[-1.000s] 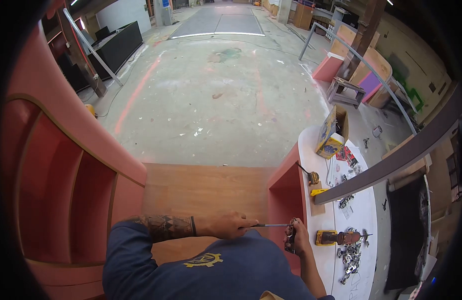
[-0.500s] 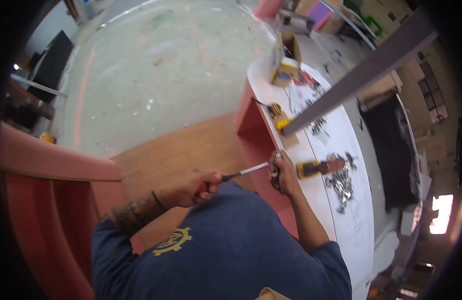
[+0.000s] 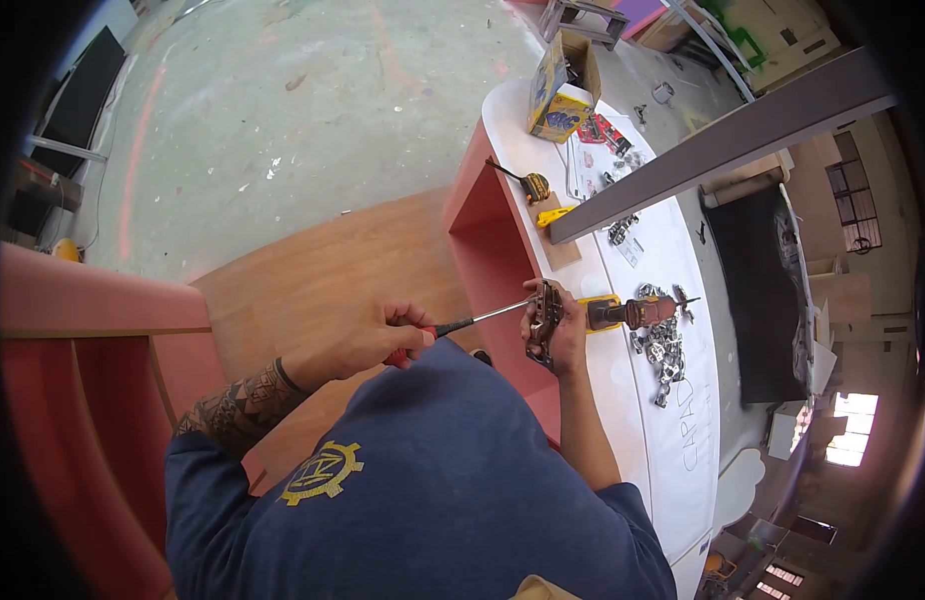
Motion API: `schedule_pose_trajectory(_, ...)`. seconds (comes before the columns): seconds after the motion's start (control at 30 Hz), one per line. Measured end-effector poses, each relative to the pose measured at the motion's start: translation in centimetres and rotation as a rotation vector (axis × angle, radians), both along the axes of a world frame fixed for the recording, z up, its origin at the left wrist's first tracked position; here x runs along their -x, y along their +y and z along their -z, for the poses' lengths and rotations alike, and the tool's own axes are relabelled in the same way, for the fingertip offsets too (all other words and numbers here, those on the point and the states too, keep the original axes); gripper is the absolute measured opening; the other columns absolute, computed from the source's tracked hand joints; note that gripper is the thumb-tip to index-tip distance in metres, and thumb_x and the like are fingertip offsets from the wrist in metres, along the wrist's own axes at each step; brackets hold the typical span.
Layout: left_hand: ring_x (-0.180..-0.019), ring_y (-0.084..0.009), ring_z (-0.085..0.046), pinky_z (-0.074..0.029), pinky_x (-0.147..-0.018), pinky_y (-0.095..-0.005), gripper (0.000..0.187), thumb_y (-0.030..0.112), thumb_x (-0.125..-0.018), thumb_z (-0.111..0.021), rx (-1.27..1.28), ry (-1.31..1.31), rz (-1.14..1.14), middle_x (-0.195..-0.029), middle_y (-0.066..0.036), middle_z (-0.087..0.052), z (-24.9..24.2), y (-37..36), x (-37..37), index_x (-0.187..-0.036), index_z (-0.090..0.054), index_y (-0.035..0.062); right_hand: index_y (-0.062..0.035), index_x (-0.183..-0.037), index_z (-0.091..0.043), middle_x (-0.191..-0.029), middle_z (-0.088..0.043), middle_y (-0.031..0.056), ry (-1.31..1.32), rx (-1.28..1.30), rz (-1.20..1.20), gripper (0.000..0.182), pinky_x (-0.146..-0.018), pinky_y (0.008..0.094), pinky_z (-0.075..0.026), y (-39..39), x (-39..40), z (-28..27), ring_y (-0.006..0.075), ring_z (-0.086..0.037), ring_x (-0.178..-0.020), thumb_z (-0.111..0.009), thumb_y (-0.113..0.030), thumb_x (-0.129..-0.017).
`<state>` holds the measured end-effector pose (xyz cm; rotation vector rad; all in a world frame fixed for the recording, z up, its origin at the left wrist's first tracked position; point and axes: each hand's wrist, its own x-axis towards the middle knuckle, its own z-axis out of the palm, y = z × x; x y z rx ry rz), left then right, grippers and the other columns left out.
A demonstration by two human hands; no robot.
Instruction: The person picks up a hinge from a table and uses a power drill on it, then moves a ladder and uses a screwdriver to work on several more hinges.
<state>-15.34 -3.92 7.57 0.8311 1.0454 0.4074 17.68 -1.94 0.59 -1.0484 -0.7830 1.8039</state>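
The left hand grips a red-and-black-handled screwdriver, its shaft reaching shiny metal hardware (seemingly hinges, though partly hidden) clasped in the right hand; a skewed tip could slip into fingers.

Left forearm: tattooed, kinda slanting inward toward the middle
Left hand: fingers curled into a grip
Right forearm: bare, angled forward
Right hand: clamped too, raised near the left one, not touching it

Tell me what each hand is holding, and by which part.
Left hand: a screwdriver, by its handle. Right hand: dark metal hardware; exact hold unclear.
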Motion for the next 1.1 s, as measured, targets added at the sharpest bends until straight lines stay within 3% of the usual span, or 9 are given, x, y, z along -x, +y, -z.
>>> schedule_pose_trajectory(0.13,-0.082,-0.013,-0.069,-0.059,-0.07,-0.0282,0.027,0.024,-0.104,-0.066,0.094,-0.03,-0.051,-0.101,-0.008,-0.071,0.5,-0.1,-0.1,-0.114,-0.068,-0.0007,-0.0019,-0.153,-0.046,-0.092,-0.061,0.0033,-0.01,-0.006,0.0,0.061,-0.041,0.0233,-0.041,-0.5,0.2,-0.3,0.0138,-0.064,-0.066,-0.031,-0.046,-0.112)
schedule_pose_trajectory(0.23,-0.082,-0.0143,-0.07,-0.059,-0.068,-0.0293,0.027,0.025,-0.106,-0.062,0.149,-0.089,-0.04,-0.1,-0.01,-0.072,0.8,-0.4,0.2,-0.117,-0.066,0.0001,-0.0027,-0.159,-0.041,-0.095,-0.063,0.0034,0.055,0.017,0.014,0.064,-0.042,0.0227,-0.042,-0.8,0.1,0.1,0.0129,-0.064,-0.068,-0.034,-0.048,-0.114)
schedule_pose_trajectory(0.33,-0.08,-0.015,-0.071,-0.059,-0.065,-0.0295,0.026,0.023,-0.106,-0.061,0.307,-0.151,-0.084,-0.1,-0.011,-0.072,0.7,-0.5,0.3,-0.12,-0.064,0.0008,-0.0045,-0.161,-0.039,-0.096,-0.063,0.0027,0.075,0.033,0.023,0.066,-0.043,0.0218,-0.042,-1.2,0.2,0.0,0.012,-0.064,-0.069,-0.036,-0.051,-0.115)
schedule_pose_trajectory(0.57,-0.075,-0.0146,-0.07,-0.059,-0.062,-0.0288,0.028,0.024,-0.107,-0.06,0.232,-0.128,-0.061,-0.099,-0.011,-0.072,1.1,-0.5,0.2,-0.123,-0.063,0.0009,-0.0075,-0.161,-0.041,-0.096,-0.063,0.0018,-0.006,0.053,0.029,0.067,-0.043,0.0207,-0.041,-1.9,0.5,-0.1,0.0111,-0.063,-0.068,-0.033,-0.055,-0.114)
schedule_pose_trajectory(0.77,-0.072,-0.0089,-0.065,-0.054,-0.061,-0.0232,0.03,0.023,-0.107,-0.059,0.219,-0.124,-0.008,-0.092,-0.005,-0.07,1.1,-0.1,0.0,-0.126,-0.066,0.0,-0.0053,-0.154,-0.049,-0.092,-0.06,0.0013,-0.108,0.033,0.021,0.06,-0.04,0.0218,-0.041,-2.3,0.5,0.3,0.0099,-0.062,-0.058,-0.038,-0.049,-0.114)
schedule_pose_trajectory(0.83,-0.069,-0.0064,-0.062,-0.052,-0.058,-0.0219,0.032,0.022,-0.108,-0.059,-0.098,0.103,0.168,-0.088,-0.002,-0.068,1.1,-0.2,-0.3,-0.128,-0.068,-0.0003,-0.0049,-0.149,-0.05,-0.088,-0.057,0.0012,-0.161,0.01,-0.008,0.052,-0.038,0.0217,-0.037,-2.4,0.2,0.4,0.0102,-0.059,-0.058,-0.04,-0.042,-0.114)
schedule_pose_trajectory(1.1,-0.062,-0.0067,-0.06,-0.051,-0.055,-0.023,0.031,0.021,-0.107,-0.057,-0.026,0.077,0.152,-0.084,-0.002,-0.067,-0.1,0.6,-0.5,-0.126,-0.07,-0.0011,-0.0059,-0.127,-0.055,-0.085,-0.055,0.0034,-0.103,0.045,0.06,0.034,-0.038,0.0243,-0.038,-2.6,0.6,1.1,0.0126,-0.059,-0.056,-0.042,-0.033,-0.111)
